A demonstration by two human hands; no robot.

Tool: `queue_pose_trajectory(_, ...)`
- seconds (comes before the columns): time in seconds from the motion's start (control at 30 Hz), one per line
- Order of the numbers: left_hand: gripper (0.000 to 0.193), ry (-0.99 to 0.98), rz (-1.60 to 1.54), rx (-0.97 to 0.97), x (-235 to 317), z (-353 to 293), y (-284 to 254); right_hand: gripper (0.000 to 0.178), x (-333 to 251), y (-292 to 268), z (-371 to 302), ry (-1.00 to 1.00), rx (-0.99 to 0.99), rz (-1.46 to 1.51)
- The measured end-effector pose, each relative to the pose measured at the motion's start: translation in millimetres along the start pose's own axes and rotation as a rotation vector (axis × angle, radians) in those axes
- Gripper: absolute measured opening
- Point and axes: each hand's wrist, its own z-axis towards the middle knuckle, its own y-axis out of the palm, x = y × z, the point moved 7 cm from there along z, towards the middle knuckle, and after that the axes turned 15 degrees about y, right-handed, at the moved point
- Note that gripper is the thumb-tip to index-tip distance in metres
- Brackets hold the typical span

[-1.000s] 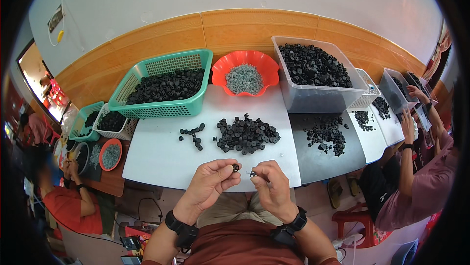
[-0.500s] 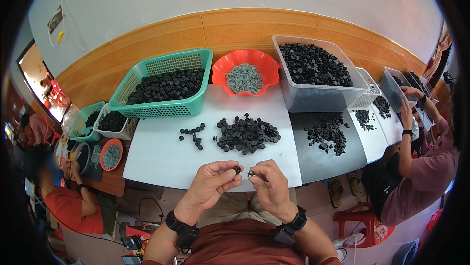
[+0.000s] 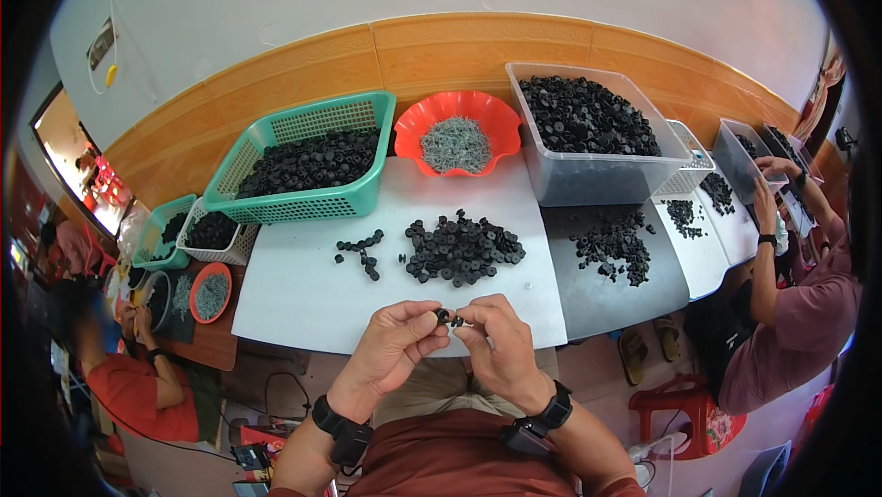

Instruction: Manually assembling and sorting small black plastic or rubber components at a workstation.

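left hand point(image 3: 391, 348) and right hand point(image 3: 503, 348), both pinching something tiny

left grip has thumb and fingers pinched on a small round black plastic-looking part point(image 3: 442, 315), right grip pinches a little dark piece point(image 3: 457, 321) just beside it, can't tell if they touch. both are up over the near side of a smooth white desk point(image 3: 294, 309), in front of a loose heap of small black round pieces point(image 3: 464, 254). wavy-rimmed red bowl point(image 3: 411, 139) of thin grey bits point(image 3: 456, 145) sits behind.

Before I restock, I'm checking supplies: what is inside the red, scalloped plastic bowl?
The red, scalloped plastic bowl holds a heap of small, thin, silvery-grey pieces, probably metal. The heap hides its own lower layers and the bowl's floor beneath.
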Motion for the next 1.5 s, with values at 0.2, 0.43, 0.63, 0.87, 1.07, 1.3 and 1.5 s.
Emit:
queue_pose_trajectory(0.2, 0.021, 0.001, 0.015, 0.007, -1, -1, 1, 0.022, 2, 3, 0, -0.005, 0.008, -0.052)
queue_pose_trajectory(0.43, 0.018, 0.012, 0.069, 0.006, -1, -3, 3, 0.022, 1, 3, 0, 0.014, -0.005, -0.058)
queue_pose_trajectory(0.63, 0.02, 0.025, 0.108, 0.001, -4, -3, 4, 0.022, 5, 2, 0, 0.013, 0.019, -0.056)
queue_pose_trajectory(0.87, 0.016, 0.035, 0.139, -0.014, -5, -5, 4, 0.021, 7, -3, 0, 0.03, 0.005, 0.115)
queue_pose_trajectory(1.07, 0.016, 0.03, 0.148, -0.008, -6, -5, 4, 0.02, 2, -5, 0, -0.04, 0.029, 0.045)
queue_pose_trajectory(1.3, 0.016, 0.042, 0.149, -0.003, -7, -6, 6, 0.025, -2, -6, -5, -0.153, 0.091, -0.02)
queue_pose_trajectory(1.5, 0.018, 0.05, 0.166, 0.009, -7, -7, 6, 0.025, -1, -4, -7, -0.183, 0.106, -0.046)
